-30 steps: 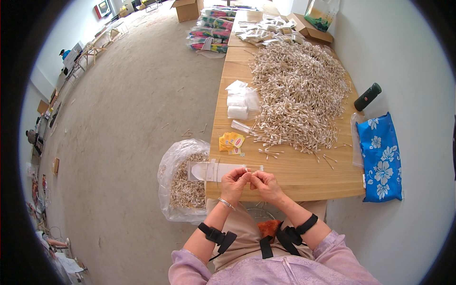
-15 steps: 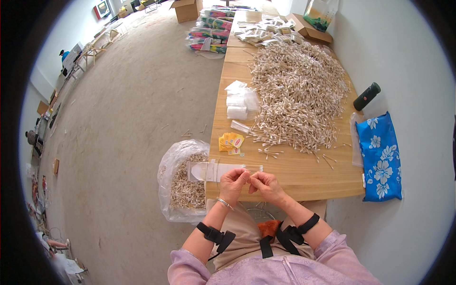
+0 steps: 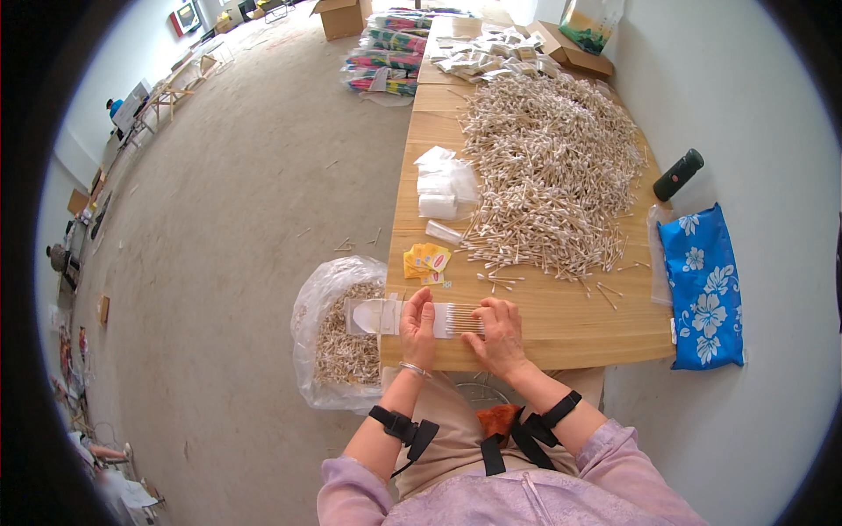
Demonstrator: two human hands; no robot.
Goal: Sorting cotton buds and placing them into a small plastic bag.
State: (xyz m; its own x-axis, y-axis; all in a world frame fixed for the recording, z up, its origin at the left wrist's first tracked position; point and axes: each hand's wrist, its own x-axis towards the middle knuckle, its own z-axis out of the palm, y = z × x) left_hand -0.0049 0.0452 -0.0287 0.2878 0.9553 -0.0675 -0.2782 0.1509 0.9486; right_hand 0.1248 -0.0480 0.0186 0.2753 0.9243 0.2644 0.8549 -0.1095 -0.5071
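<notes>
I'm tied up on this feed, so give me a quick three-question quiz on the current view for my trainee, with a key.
1. Multiple choice: what fills the clear plastic bag left of the light wooden table?
A. yellow cards
B. loose cotton swabs
C. blue cloth

2. True or false: the dark green cylindrical bottle is to the right of the large heap of white-tipped cotton swabs.

3. Which of the person's hands is at the right-hand end of the neat row of white-tipped cotton swabs?

Key:
1. B
2. True
3. The right hand
</notes>
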